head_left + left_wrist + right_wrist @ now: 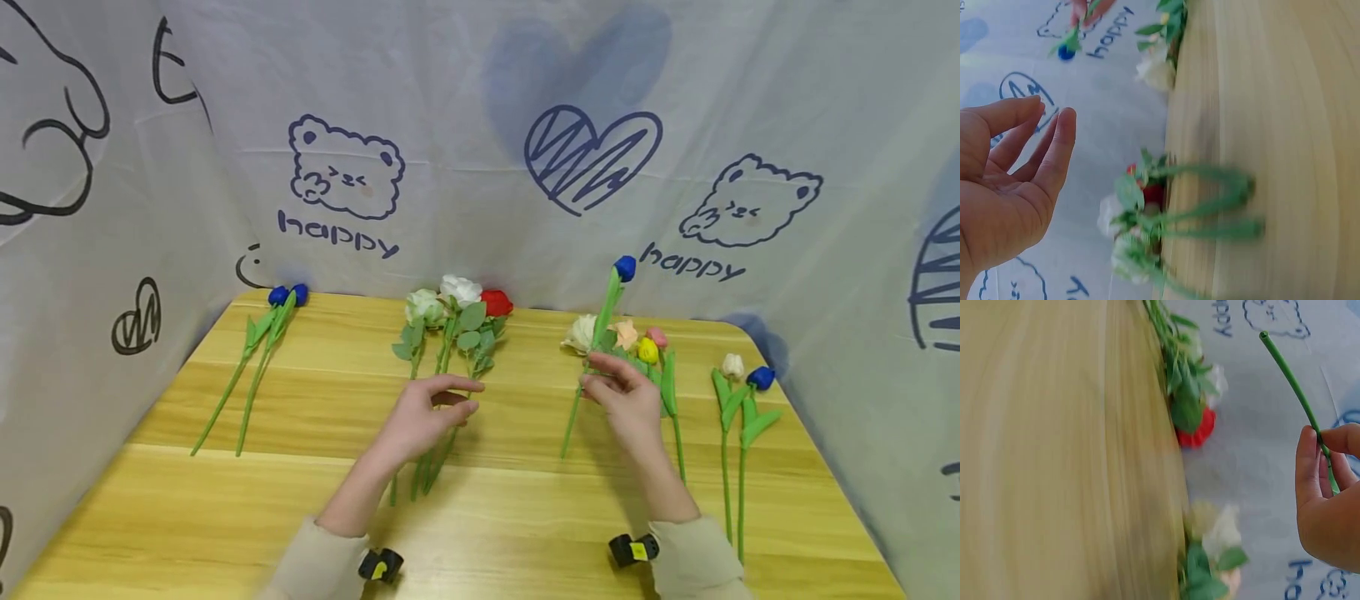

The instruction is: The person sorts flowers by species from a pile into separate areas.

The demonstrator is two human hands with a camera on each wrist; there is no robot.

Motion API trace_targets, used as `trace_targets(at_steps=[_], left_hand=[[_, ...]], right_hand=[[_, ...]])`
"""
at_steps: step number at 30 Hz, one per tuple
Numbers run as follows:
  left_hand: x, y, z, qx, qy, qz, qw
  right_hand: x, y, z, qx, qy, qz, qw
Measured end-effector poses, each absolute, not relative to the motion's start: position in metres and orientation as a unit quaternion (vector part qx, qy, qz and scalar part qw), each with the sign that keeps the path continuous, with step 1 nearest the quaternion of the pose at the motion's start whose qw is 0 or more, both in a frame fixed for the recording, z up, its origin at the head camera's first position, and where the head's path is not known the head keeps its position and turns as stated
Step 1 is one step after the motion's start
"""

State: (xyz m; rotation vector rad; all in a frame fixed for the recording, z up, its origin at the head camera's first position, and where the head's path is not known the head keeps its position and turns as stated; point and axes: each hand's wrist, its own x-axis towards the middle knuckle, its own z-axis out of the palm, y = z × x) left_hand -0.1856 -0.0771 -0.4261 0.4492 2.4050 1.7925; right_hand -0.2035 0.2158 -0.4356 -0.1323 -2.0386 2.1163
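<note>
My right hand (628,408) pinches the green stem of an artificial blue tulip (609,300) between thumb and fingertips. The tulip is raised above the table, bloom up and leaning right. In the right wrist view, the cut end of the stem (1294,387) sticks out past the fingers. My left hand (427,417) hovers over the stems of the middle bunch, holding nothing, its fingers loosely bent with a gap to the thumb. That bunch has a pale green rose (425,308), a white rose (461,290) and a red rose (496,302).
Two blue tulips (279,325) lie at the table's left. Behind the right hand lie a cream flower (581,334), a peach flower (625,335), a yellow tulip (647,350) and a pink one (657,337). A white tulip (732,366) and another blue tulip (761,378) lie far right. Printed cloth (465,217) surrounds the table.
</note>
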Motion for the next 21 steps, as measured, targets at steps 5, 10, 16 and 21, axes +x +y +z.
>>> trace_targets(at_steps=[5,10,16,21], left_hand=[[-0.186,-0.055,-0.428,0.174,0.778,0.6,0.067],[-0.19,-0.041,-0.436,0.189,0.76,0.615,0.087],[-0.191,-0.037,-0.444,0.179,0.758,0.62,0.092],[-0.194,-0.037,-0.445,0.174,0.762,0.617,0.085]], right_hand=[[-0.209,0.187,-0.437,-0.016,-0.669,0.738,0.086],[-0.212,0.165,-0.44,-0.007,-0.662,0.746,0.072],[-0.216,0.149,-0.444,-0.003,-0.662,0.747,0.061],[-0.217,0.143,-0.446,-0.003,-0.665,0.745,0.056]])
